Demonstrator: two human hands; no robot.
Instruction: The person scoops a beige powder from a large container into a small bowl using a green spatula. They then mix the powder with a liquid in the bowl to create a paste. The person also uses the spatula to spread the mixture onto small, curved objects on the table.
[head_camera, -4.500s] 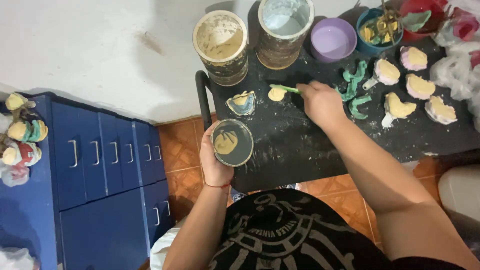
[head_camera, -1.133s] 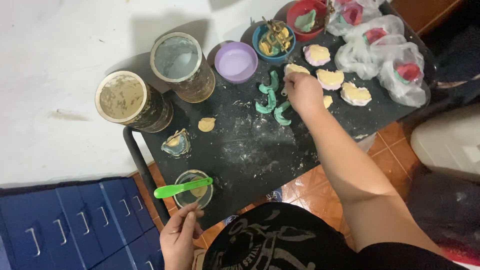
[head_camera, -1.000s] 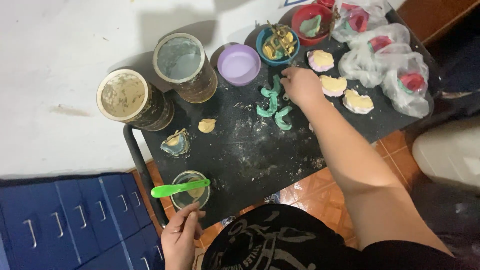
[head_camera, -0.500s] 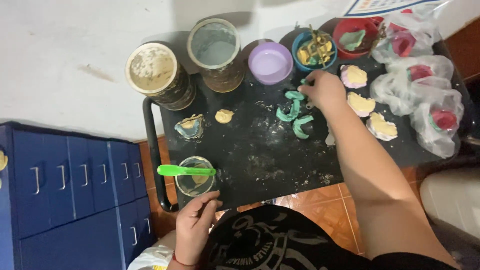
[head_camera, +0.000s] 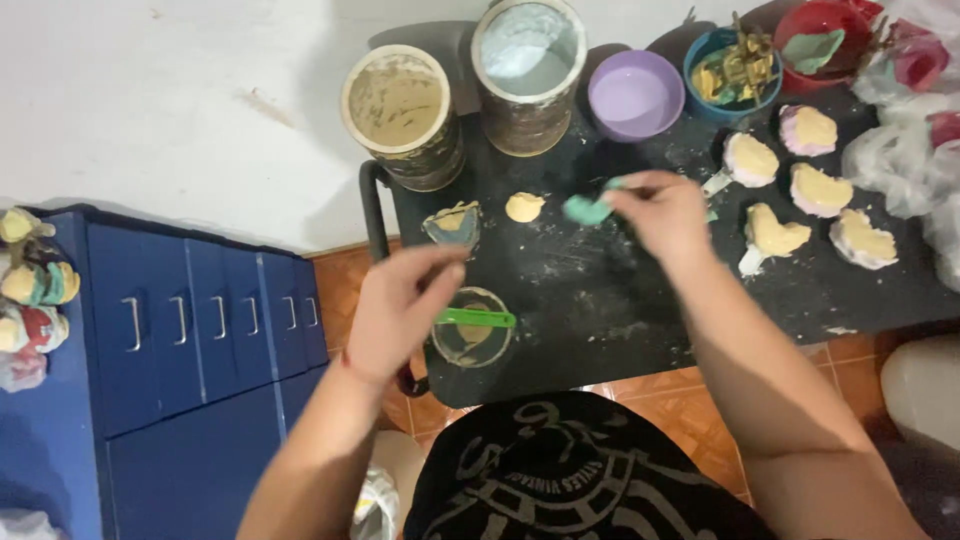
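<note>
Both hands have lifted since the earlier frame: the left hand has come up from the near edge and now hangs over the front-left corner of the black bench, and the right hand has come away from where the green pieces lay and holds a teal curved tray above the middle. Its fingers pinch that tray at one end; motion blur hides the exact grip. The left hand's fingers are bent and loose, just beside the handle of the green spatula, and I cannot tell whether they touch it. That spatula lies across the small clear bowl near the bench's front edge.

Behind the hands stand two tall cans, a tan-filled one and a pale-filled one, then a purple bowl, a blue bowl of odd bits and a red bowl. A small yellow lump and a filled mould lie between the cans and the clear bowl. Five yellow casts sit at the right, near clear bags. A blue drawer cabinet stands left of the bench.
</note>
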